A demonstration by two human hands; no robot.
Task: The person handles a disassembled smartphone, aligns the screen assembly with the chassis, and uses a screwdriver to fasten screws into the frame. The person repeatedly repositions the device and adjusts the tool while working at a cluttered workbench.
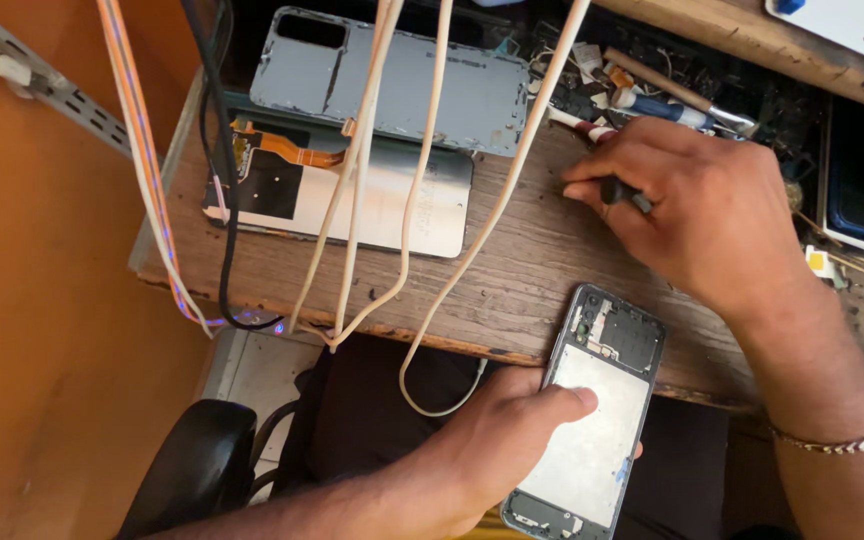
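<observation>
My left hand (497,440) grips an opened phone frame (592,400) with its back removed, thumb lying across the bare metal mid-plate; its top end rests on the wooden bench edge (552,260). My right hand (702,200) is further back on the bench, fingers curled around a small dark tool (620,190) with a metal tip, pressed down on the wood. A red-and-white tool handle (587,128) pokes out just beyond the fingers.
A grey phone back cover (392,80) and a screen panel with an orange flex cable (352,190) lie at the bench's back left. Several white and black cables (402,200) hang over them. Screwdrivers and small parts (672,95) clutter the back right.
</observation>
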